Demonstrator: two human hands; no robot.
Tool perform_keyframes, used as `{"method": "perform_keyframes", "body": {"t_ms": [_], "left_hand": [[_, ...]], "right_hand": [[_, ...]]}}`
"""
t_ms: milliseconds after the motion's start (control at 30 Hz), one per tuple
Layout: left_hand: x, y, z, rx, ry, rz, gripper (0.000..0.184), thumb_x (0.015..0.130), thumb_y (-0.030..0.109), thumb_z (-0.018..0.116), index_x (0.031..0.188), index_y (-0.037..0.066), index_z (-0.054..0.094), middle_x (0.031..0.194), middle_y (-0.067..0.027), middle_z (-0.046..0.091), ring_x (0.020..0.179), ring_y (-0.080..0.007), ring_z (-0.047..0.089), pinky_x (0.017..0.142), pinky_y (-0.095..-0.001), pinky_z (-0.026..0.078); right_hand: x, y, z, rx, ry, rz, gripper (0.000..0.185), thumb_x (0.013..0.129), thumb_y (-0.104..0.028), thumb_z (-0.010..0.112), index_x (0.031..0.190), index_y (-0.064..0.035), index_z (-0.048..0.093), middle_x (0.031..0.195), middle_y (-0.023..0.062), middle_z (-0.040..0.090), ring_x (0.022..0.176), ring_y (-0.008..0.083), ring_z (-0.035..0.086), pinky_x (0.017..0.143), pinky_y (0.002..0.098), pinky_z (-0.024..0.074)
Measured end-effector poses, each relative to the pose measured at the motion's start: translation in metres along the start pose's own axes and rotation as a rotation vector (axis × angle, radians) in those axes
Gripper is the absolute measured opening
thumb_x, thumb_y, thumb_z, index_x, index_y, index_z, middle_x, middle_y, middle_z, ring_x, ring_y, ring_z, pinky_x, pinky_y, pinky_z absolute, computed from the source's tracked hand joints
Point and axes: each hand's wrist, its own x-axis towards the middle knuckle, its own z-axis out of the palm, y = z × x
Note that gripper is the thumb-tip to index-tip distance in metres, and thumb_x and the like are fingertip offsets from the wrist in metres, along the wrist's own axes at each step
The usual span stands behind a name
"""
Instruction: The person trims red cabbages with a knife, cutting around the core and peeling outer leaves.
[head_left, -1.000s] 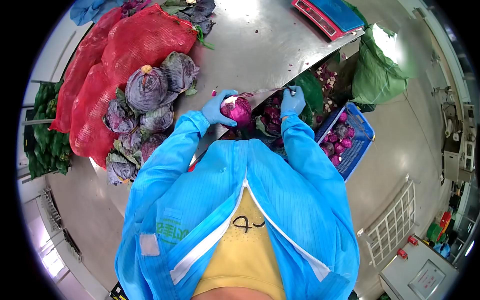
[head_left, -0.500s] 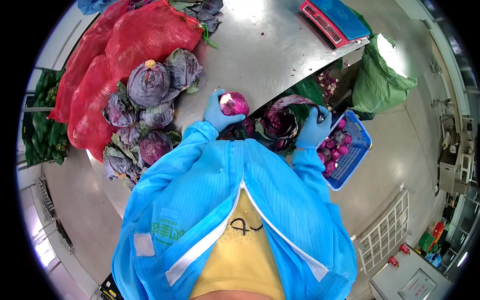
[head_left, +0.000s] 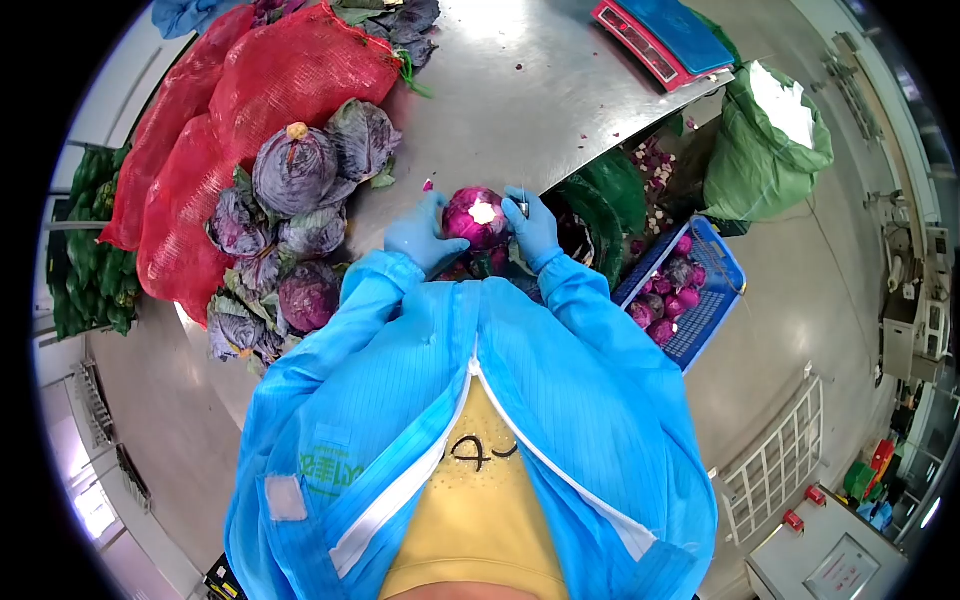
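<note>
A peeled red cabbage (head_left: 468,207) with a white cut stem end is held at the edge of the steel table. My left hand (head_left: 415,236), in a blue glove, grips it from the left side. On its other side, my right hand (head_left: 536,228), also gloved, is closed around a small knife (head_left: 524,208), of which only a bit of metal shows. The fingers of this hand are close against the cabbage. Below the table edge, dark leaves lie partly hidden behind my hands and sleeves.
Untrimmed red cabbages (head_left: 296,172) and red mesh sacks (head_left: 300,75) crowd the left. A blue basket (head_left: 712,318) of peeled cabbages stands right, near a green sack (head_left: 765,160) and a dark green bag (head_left: 610,190). A red and blue scale (head_left: 665,40) sits on the steel table (head_left: 500,110).
My right hand has come left from above the basket to the cabbage; the long peeled leaf it held is gone from it. The cabbage now shows its cut end more fully.
</note>
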Motion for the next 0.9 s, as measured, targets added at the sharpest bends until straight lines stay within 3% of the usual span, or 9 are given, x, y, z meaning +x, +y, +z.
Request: {"method": "perform_keyframes", "body": {"t_ms": [67,133,167,200,267,333,400,500,900], "left_hand": [[0.007,-0.006,0.008,0.043,0.227,0.049,0.107,0.049,0.043,0.085,0.134,0.008,0.031,0.127,-0.0234,0.041,0.114,-0.0396,0.045,0.094,-0.043,0.04],[0.026,-0.018,0.013,0.112,0.393,0.376,0.112,0.041,0.04,0.089,0.131,0.005,0.033,0.123,-0.0216,0.044,0.112,-0.0363,0.047,0.095,-0.0401,0.04],[0.044,-0.031,0.021,0.147,0.29,0.557,0.117,0.038,0.034,0.09,0.133,0.002,0.03,0.122,-0.0198,0.045,0.112,-0.033,0.048,0.099,-0.0374,0.038],[0.049,-0.035,0.027,0.149,0.296,0.558,0.117,0.038,0.034,0.09,0.133,0.002,0.03,0.122,-0.0198,0.045,0.112,-0.033,0.048,0.099,-0.0374,0.038],[0.051,-0.036,0.037,-0.391,0.065,0.466,0.114,0.045,0.025,0.088,0.136,0.002,0.024,0.126,-0.0178,0.041,0.117,-0.0315,0.044,0.101,-0.0373,0.037],[0.045,-0.028,0.038,-0.41,0.103,0.447,0.109,0.048,0.022,0.086,0.134,0.001,0.024,0.126,-0.0173,0.04,0.119,-0.0294,0.042,0.101,-0.0366,0.036],[0.047,-0.028,0.046,-0.495,0.205,0.389,0.108,0.045,0.025,0.086,0.131,0.0,0.027,0.121,-0.0182,0.045,0.114,-0.0293,0.047,0.101,-0.0356,0.037],[0.045,-0.024,0.043,-0.509,0.195,0.364,0.107,0.045,0.022,0.086,0.13,0.001,0.026,0.119,-0.0173,0.045,0.112,-0.0268,0.048,0.099,-0.0349,0.039],[0.041,-0.022,0.038,-0.591,0.166,0.359,0.107,0.043,0.021,0.087,0.13,0.003,0.027,0.119,-0.0149,0.045,0.112,-0.0246,0.048,0.098,-0.0339,0.039]], "right_hand": [[0.01,-0.004,-0.002,-0.045,-0.058,-0.005,0.046,0.082,-0.035,0.064,0.114,-0.0017,0.057,0.104,0.0152,0.063,0.095,0.0233,0.061,0.084,0.0332,0.0466],[0.017,-0.009,-0.001,-0.17,-0.145,-0.036,0.046,0.085,-0.033,0.061,0.117,-0.0005,0.054,0.103,0.0146,0.064,0.09,0.023,0.062,0.08,0.0324,0.0483],[0.018,-0.012,-0.002,-0.172,-0.148,-0.042,0.046,0.085,-0.033,0.061,0.117,-0.0005,0.054,0.103,0.0146,0.064,0.09,0.023,0.062,0.08,0.0324,0.0483],[0.014,-0.023,-0.005,-0.068,-0.153,0.026,0.047,0.085,-0.033,0.06,0.12,-0.003,0.052,0.103,0.0152,0.064,0.087,0.0243,0.063,0.077,0.0332,0.049],[0.005,-0.036,-0.015,0.036,-0.157,0.094,0.048,0.085,-0.033,0.06,0.124,-0.0056,0.05,0.102,0.0158,0.064,0.083,0.0256,0.064,0.075,0.0341,0.0497],[-0.009,-0.038,-0.025,-0.443,-0.105,-0.093,0.046,0.086,-0.034,0.059,0.127,-0.0139,0.05,0.077,0.0114,0.063,0.064,0.0182,0.061,0.059,0.0317,0.0482],[-0.023,-0.031,-0.021,-0.523,-0.116,-0.271,0.053,0.087,-0.045,0.052,0.134,-0.0214,0.042,0.077,0.0151,0.064,0.071,0.0316,0.063,0.064,0.0394,0.0481],[-0.03,-0.03,-0.016,-0.682,-0.208,-0.173,0.054,0.092,-0.049,0.039,0.139,-0.0238,0.032,0.08,0.0166,0.064,0.073,0.0335,0.062,0.064,0.0424,0.0473],[-0.021,-0.036,-0.021,-0.776,-0.344,-0.109,0.052,0.093,-0.048,0.034,0.141,-0.0284,0.027,0.07,0.0153,0.063,0.068,0.0338,0.062,0.061,0.0436,0.0475]]}}
